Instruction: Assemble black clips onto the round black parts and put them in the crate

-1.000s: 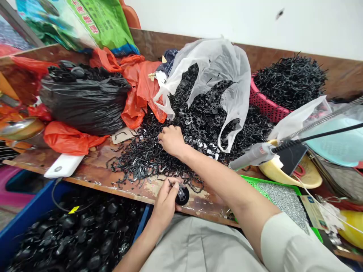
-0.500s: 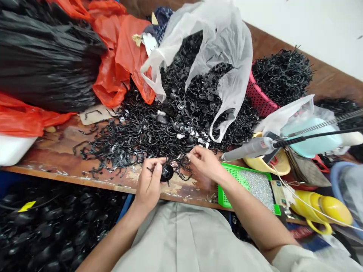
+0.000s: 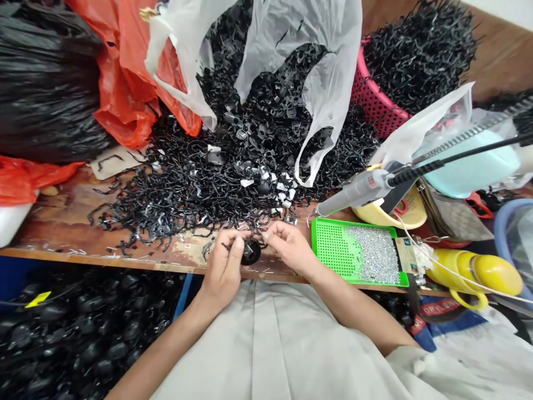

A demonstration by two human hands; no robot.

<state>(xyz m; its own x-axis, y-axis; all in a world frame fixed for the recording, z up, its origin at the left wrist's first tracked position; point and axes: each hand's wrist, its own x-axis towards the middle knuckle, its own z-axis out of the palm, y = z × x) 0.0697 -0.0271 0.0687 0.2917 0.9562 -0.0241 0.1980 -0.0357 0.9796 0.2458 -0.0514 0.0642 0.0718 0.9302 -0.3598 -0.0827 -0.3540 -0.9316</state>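
Over the front edge of the bench, my left hand (image 3: 225, 264) grips a round black plastic part (image 3: 251, 253) between thumb and fingers. Just right of it, my right hand (image 3: 289, 247) is closed in a pinch. At those fingertips is something thin and dark, too small to make out clearly. Behind both hands spreads a heap of thin black plastic strips (image 3: 187, 191). Small white pieces (image 3: 285, 191) lie among them.
A green tray (image 3: 333, 250) of small silvery pieces stands right of my hands, below a grey electric screwdriver (image 3: 353, 191). White plastic bag (image 3: 333, 83), pink basket (image 3: 377, 105), yellow mug (image 3: 449, 266) and black bag (image 3: 45, 89) surround the heap. Black parts (image 3: 83, 333) fill a bin at lower left.
My right hand has come closer to the round black part, its fingertips now almost at it. My left hand keeps its hold. The camera view has shifted, so the bench items sit higher.
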